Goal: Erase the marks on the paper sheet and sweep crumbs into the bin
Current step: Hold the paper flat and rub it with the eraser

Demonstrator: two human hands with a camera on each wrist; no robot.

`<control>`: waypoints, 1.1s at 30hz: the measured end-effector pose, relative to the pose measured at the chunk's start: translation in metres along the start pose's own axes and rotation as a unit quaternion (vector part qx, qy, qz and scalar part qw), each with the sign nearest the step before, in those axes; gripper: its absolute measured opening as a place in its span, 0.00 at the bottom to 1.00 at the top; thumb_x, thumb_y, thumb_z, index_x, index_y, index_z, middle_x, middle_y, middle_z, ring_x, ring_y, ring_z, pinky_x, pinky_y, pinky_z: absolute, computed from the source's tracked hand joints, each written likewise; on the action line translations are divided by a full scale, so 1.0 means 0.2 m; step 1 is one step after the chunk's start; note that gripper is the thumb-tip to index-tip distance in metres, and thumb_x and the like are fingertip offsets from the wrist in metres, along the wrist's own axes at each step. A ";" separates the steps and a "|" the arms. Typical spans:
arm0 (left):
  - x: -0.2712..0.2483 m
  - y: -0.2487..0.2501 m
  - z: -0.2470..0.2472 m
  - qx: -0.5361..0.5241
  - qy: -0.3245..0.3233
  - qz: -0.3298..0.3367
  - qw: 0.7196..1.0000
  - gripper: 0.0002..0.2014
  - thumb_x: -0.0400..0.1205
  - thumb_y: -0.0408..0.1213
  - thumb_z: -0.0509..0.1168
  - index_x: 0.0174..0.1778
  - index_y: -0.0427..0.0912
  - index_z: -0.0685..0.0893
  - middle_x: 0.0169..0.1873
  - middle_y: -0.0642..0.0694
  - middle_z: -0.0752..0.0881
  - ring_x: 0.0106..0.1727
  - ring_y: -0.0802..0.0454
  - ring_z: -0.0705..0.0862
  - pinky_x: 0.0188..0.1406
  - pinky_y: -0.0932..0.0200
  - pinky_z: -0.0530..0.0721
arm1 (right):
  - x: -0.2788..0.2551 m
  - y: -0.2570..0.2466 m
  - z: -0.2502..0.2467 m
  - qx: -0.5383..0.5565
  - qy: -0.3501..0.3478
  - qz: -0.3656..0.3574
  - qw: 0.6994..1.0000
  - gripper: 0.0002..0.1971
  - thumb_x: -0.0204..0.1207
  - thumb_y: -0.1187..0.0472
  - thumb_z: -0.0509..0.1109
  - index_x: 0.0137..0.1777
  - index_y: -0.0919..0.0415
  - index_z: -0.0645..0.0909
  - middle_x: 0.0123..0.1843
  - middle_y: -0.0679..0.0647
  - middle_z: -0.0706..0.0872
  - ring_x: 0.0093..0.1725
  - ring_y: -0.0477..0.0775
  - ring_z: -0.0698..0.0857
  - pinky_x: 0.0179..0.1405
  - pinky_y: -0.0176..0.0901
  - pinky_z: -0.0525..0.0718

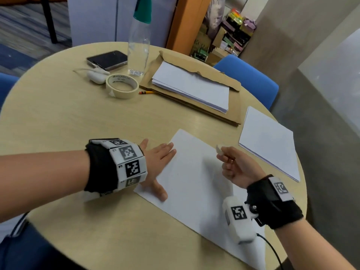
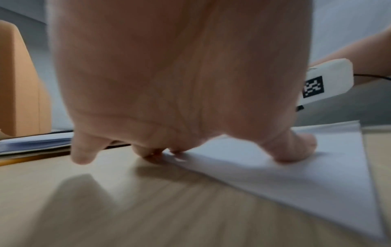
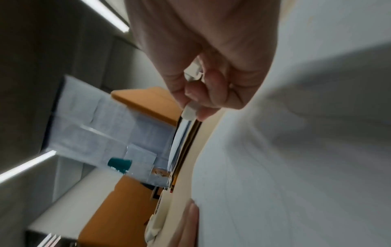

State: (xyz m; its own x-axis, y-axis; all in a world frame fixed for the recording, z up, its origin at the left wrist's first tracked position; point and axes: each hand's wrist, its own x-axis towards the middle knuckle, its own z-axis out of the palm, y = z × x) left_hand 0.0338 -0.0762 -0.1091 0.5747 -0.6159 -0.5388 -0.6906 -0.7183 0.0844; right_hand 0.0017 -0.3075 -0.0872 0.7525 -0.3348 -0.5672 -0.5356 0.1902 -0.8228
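Your left hand (image 1: 155, 164) lies flat with fingers spread, pressing down the left edge of the paper sheet (image 1: 196, 178) on the round tabletop (image 1: 58, 117); the left wrist view shows the thumb (image 2: 294, 148) planted on the sheet and the little finger lifted off the wood. Your right hand (image 1: 237, 166) hovers over the sheet's right part, its grip pinching a small white eraser (image 1: 219, 149) between thumb and fingertips. At the far side stand a clear water bottle (image 1: 138, 45), a smartphone (image 1: 107, 59), a roll of masking tape (image 1: 122, 85) and a pencil (image 1: 146, 92), beside a stack of paper (image 1: 191, 87) on a brown envelope (image 1: 224, 115). Another white stack (image 1: 269, 141) lies at the right edge.
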 end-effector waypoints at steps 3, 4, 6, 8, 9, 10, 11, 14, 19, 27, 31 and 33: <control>-0.02 0.03 -0.03 -0.021 0.004 -0.013 1.000 0.50 0.78 0.67 0.51 0.81 0.39 0.30 0.81 0.45 0.30 0.83 0.49 0.34 0.79 0.37 0.37 | 0.01 0.06 -0.01 0.037 -0.021 0.054 0.998 0.05 0.78 0.59 0.62 0.44 0.57 0.77 0.24 0.47 0.80 0.12 0.42 0.66 0.10 0.28 0.63; -0.03 0.03 -0.05 -0.021 0.008 -0.011 1.000 0.49 0.79 0.66 0.50 0.81 0.39 0.30 0.81 0.45 0.29 0.83 0.49 0.34 0.79 0.38 0.37 | 0.01 0.08 -0.01 0.034 -0.020 0.055 0.998 0.05 0.78 0.58 0.61 0.45 0.57 0.77 0.22 0.47 0.80 0.12 0.42 0.66 0.10 0.28 0.63; -0.07 0.05 -0.07 0.021 0.027 0.023 0.999 0.47 0.80 0.65 0.48 0.80 0.41 0.29 0.80 0.47 0.27 0.83 0.49 0.32 0.79 0.39 0.36 | 0.01 0.10 -0.01 0.028 -0.027 0.045 0.998 0.05 0.77 0.59 0.60 0.45 0.57 0.76 0.21 0.46 0.79 0.12 0.43 0.65 0.10 0.29 0.62; -0.11 0.11 -0.06 0.106 0.037 0.119 0.987 0.45 0.80 0.65 0.47 0.80 0.46 0.28 0.79 0.50 0.26 0.81 0.51 0.29 0.79 0.42 0.33 | 0.02 0.11 -0.03 0.018 -0.046 0.032 0.998 0.05 0.77 0.60 0.59 0.42 0.58 0.74 0.21 0.47 0.75 0.13 0.43 0.64 0.10 0.31 0.62; -0.13 0.14 -0.03 0.144 0.025 0.175 0.974 0.43 0.80 0.65 0.46 0.80 0.49 0.28 0.79 0.52 0.26 0.81 0.52 0.28 0.78 0.43 0.31 | 0.02 0.12 -0.03 0.013 -0.055 0.026 0.998 0.04 0.77 0.61 0.58 0.42 0.58 0.73 0.21 0.48 0.74 0.13 0.43 0.64 0.11 0.31 0.63; -0.14 0.18 0.00 0.167 0.003 0.226 0.960 0.42 0.80 0.65 0.46 0.80 0.51 0.29 0.80 0.54 0.27 0.81 0.52 0.28 0.77 0.44 0.29 | 0.02 0.13 -0.04 0.010 -0.063 0.020 0.998 0.03 0.76 0.62 0.58 0.43 0.59 0.72 0.21 0.49 0.73 0.14 0.43 0.64 0.11 0.31 0.63; -0.16 0.20 0.03 0.175 -0.025 0.261 0.949 0.41 0.81 0.65 0.46 0.81 0.54 0.31 0.80 0.55 0.28 0.81 0.52 0.28 0.77 0.45 0.27 | 0.02 0.13 -0.05 0.007 -0.069 0.016 0.997 0.01 0.76 0.64 0.58 0.45 0.59 0.71 0.22 0.50 0.72 0.14 0.43 0.65 0.11 0.31 0.63; -0.14 0.18 0.09 0.161 -0.080 0.298 0.938 0.38 0.81 0.65 0.47 0.81 0.57 0.34 0.81 0.56 0.32 0.82 0.54 0.30 0.76 0.45 0.26 | 0.01 0.14 -0.06 -0.029 -0.078 0.005 0.997 0.04 0.75 0.67 0.57 0.42 0.62 0.72 0.28 0.53 0.70 0.15 0.44 0.64 0.11 0.30 0.61; 0.00 0.03 0.01 0.104 -0.072 0.145 0.981 0.35 0.81 0.65 0.36 0.80 0.56 0.31 0.80 0.57 0.30 0.81 0.59 0.30 0.77 0.49 0.28 | -0.01 0.14 -0.05 -0.078 -0.098 -0.015 0.992 0.08 0.75 0.70 0.55 0.37 0.63 0.73 0.27 0.53 0.67 0.15 0.44 0.62 0.12 0.28 0.60; -0.12 0.21 0.00 0.140 -0.074 0.262 0.952 0.40 0.74 0.73 0.30 0.79 0.60 0.29 0.78 0.55 0.25 0.78 0.55 0.24 0.77 0.45 0.24 | -0.03 0.16 -0.13 -0.098 -0.162 0.004 0.982 0.15 0.72 0.70 0.55 0.29 0.63 0.80 0.23 0.51 0.67 0.14 0.43 0.61 0.12 0.26 0.58; -0.09 0.23 0.06 0.154 -0.113 0.300 0.935 0.37 0.77 0.70 0.32 0.80 0.60 0.32 0.80 0.57 0.30 0.78 0.58 0.26 0.76 0.48 0.23 | -0.04 0.16 -0.13 -0.088 -0.177 0.015 0.980 0.07 0.60 0.65 0.61 0.31 0.64 0.81 0.23 0.52 0.66 0.14 0.43 0.61 0.14 0.25 0.57; -0.01 0.14 0.02 0.140 -0.088 0.225 0.960 0.32 0.84 0.62 0.38 0.80 0.59 0.32 0.80 0.58 0.30 0.81 0.56 0.29 0.77 0.48 0.26 | -0.04 0.16 -0.13 -0.094 -0.173 0.014 0.980 0.08 0.59 0.65 0.61 0.34 0.66 0.79 0.23 0.53 0.66 0.14 0.43 0.61 0.14 0.25 0.57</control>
State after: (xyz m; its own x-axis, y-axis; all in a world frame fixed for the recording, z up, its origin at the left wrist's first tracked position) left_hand 0.0125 -0.0936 -0.1089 0.1248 -0.7609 -0.6368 -0.9566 -0.2627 0.1264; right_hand -0.0310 -0.3231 -0.1085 0.8039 0.0075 -0.5947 -0.5947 0.0107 -0.8038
